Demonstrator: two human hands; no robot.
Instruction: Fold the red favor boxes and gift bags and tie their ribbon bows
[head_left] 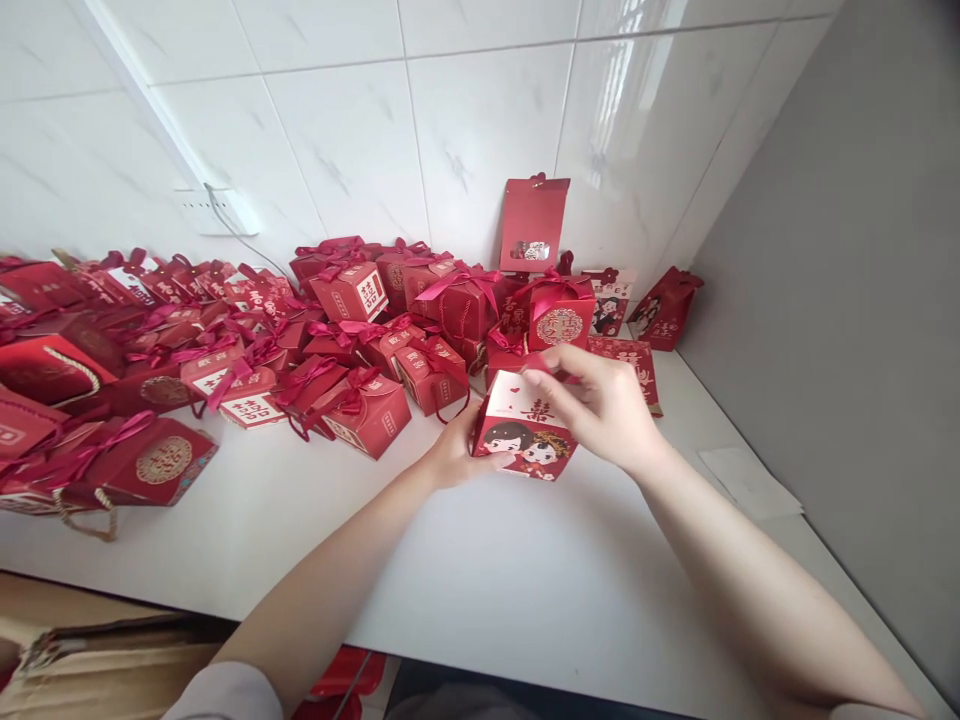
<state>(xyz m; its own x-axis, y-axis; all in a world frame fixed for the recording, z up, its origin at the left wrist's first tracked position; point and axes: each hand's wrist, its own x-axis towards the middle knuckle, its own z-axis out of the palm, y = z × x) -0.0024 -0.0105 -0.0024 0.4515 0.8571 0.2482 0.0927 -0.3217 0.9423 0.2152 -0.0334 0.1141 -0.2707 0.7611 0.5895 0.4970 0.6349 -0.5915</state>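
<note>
A small red and white gift box [525, 445] with a cartoon couple and a red character on its front is held over the white table. My left hand [461, 450] grips its left side, with the thumb across the lower front. At the top of the box, my right hand [600, 405] has thumb and forefinger pinched on the box's top edge, where a bit of red shows. Just behind stands a red box with a round gold emblem [562, 325] and a ribbon bow.
Many red boxes with ribbons [360, 410] crowd the table's left and back. A tall red box [535, 225] stands against the tiled wall. White paper [750, 480] lies by the grey partition [847, 300]. A cardboard box [112, 665] sits below the table edge.
</note>
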